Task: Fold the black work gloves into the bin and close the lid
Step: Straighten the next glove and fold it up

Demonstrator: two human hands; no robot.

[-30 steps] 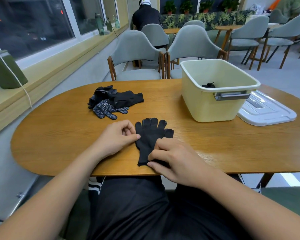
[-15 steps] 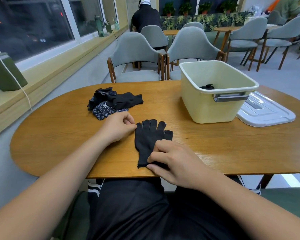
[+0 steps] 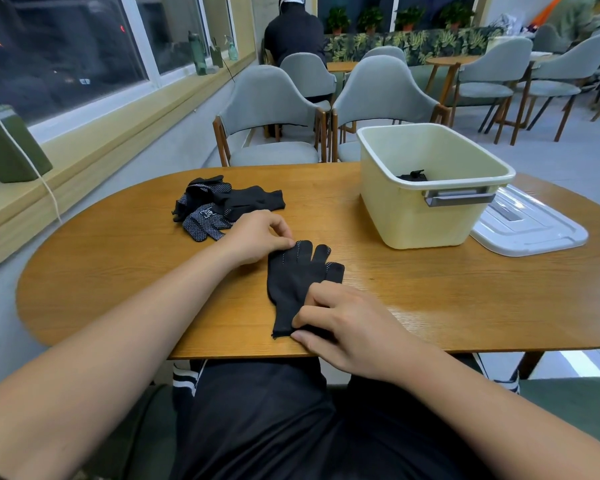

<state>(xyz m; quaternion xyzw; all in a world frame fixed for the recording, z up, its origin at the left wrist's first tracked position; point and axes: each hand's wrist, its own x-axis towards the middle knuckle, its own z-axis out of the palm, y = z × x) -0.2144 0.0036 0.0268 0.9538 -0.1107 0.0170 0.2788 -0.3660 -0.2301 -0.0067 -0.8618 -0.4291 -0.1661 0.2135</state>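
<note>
Left hand (image 3: 258, 237) pinches just one fingertip corner of the glove (image 3: 290, 282) at its 11 o'clock, right hand (image 3: 347, 320) clamps curled fingers on the cuff at 6 o'clock — that lopsided pull could skew the fold.

Matt knit glove (image 3: 291, 282), seemingly plastic bin (image 3: 413, 216)

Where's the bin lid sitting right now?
In the head view the white lid lies flat on the table at the far right, tucked just beside and behind the cream bin.
</note>
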